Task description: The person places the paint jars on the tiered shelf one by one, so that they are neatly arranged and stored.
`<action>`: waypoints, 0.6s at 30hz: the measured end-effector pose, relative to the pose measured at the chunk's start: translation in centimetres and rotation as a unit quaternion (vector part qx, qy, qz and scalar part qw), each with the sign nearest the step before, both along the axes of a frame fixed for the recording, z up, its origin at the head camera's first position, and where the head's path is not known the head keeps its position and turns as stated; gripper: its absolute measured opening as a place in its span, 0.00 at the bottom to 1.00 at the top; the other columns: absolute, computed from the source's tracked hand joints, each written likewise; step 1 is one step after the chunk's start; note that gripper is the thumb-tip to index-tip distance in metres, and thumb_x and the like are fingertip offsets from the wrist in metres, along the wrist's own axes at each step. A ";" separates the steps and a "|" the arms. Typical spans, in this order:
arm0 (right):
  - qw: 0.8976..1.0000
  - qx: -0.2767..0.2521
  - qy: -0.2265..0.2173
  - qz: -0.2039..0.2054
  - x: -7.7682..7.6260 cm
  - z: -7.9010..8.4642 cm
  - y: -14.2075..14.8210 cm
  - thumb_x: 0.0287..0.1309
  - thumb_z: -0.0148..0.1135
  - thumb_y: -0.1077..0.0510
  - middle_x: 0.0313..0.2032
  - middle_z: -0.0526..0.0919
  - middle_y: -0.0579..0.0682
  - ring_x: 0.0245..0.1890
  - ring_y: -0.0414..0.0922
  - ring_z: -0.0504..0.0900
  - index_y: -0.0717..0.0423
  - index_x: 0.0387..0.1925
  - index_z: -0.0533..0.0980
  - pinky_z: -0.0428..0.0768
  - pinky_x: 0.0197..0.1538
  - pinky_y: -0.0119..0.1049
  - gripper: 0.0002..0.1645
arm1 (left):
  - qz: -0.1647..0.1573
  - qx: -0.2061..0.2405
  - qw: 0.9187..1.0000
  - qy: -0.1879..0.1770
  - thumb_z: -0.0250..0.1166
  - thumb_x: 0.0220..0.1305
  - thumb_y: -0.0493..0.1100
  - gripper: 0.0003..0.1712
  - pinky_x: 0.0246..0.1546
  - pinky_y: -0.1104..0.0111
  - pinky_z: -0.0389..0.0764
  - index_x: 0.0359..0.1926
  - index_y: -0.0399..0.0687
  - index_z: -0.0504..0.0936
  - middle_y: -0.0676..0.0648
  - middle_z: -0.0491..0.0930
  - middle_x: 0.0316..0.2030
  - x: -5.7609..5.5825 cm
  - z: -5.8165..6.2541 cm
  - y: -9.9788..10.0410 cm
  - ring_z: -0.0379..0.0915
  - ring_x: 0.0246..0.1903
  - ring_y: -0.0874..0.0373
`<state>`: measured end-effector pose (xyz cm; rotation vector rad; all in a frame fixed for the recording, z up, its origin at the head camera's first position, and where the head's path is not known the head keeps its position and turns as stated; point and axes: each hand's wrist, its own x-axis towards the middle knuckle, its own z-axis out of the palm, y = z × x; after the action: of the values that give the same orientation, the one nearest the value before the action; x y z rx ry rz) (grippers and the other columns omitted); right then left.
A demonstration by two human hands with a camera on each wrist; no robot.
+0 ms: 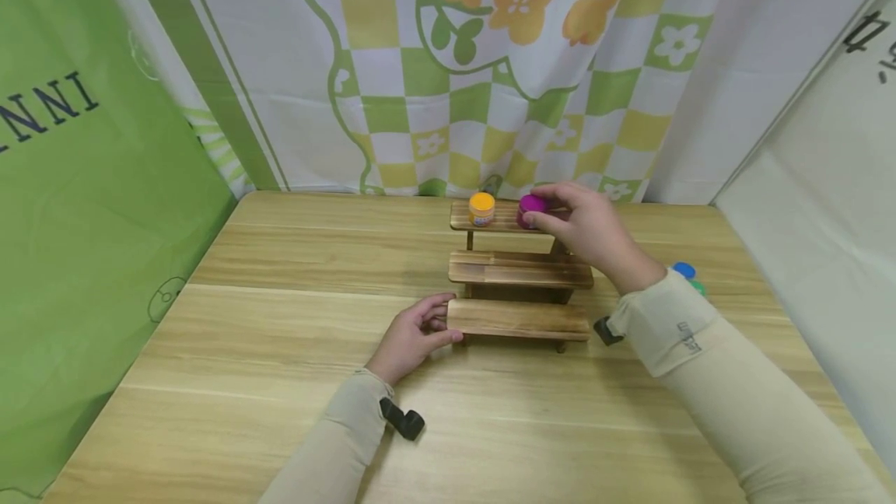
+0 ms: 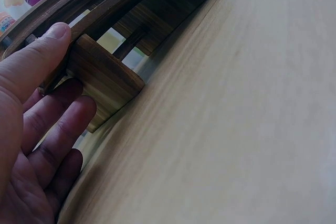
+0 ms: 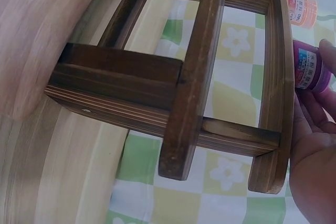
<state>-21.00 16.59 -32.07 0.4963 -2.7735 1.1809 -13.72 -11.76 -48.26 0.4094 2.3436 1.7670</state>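
A three-tier wooden display stand stands on the table, its steps rising toward the curtain. At the left end of the lowest step is my left hand; in the left wrist view its thumb lies over the step's edge and the fingers curl beneath. My right hand grips a small purple paint jar between thumb and fingers, at the top step. Left of it on that same step sits an orange-lidded paint jar. The purple jar's base appears to touch the top step.
Beyond the right forearm, a blue-lidded jar and a green-lidded one are partly hidden by the sleeve. A patterned curtain hangs along the table's back edge. Green cloth borders the left side, white cloth the right.
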 end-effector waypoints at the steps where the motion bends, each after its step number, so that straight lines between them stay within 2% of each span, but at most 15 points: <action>1: 1.000 0.000 -0.001 0.001 0.0 0.0 0.0 0.64 0.68 0.56 0.53 0.79 0.63 0.50 0.59 0.84 0.64 0.60 0.76 0.83 0.51 0.46 0.27 | -0.002 -0.001 1.000 0.001 0.76 0.57 0.45 0.39 0.47 0.66 0.82 0.68 0.48 0.73 0.46 0.82 0.52 0.0 0.0 0.0 0.80 0.44 0.56; 10: 1.000 -0.012 -0.017 -0.014 0.1 -0.2 0.1 0.61 0.71 0.56 0.57 0.79 0.62 0.52 0.57 0.84 0.62 0.64 0.73 0.82 0.54 0.45 0.32 | -0.003 -0.001 1.000 0.001 0.76 0.57 0.45 0.39 0.47 0.67 0.82 0.68 0.49 0.73 0.47 0.83 0.52 -0.1 -0.2 0.0 0.80 0.44 0.56; 18: 0.999 -0.039 -0.023 -0.003 0.5 -0.6 0.7 0.61 0.71 0.55 0.58 0.79 0.63 0.55 0.57 0.82 0.64 0.65 0.72 0.82 0.53 0.39 0.33 | -0.001 -0.003 1.000 0.002 0.76 0.57 0.46 0.39 0.47 0.65 0.82 0.69 0.49 0.73 0.46 0.82 0.53 0.0 -0.1 0.0 0.80 0.44 0.56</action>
<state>-20.50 17.33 -32.64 0.4596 -2.7522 1.3106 -13.77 -11.81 -48.35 0.4156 2.3485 1.7599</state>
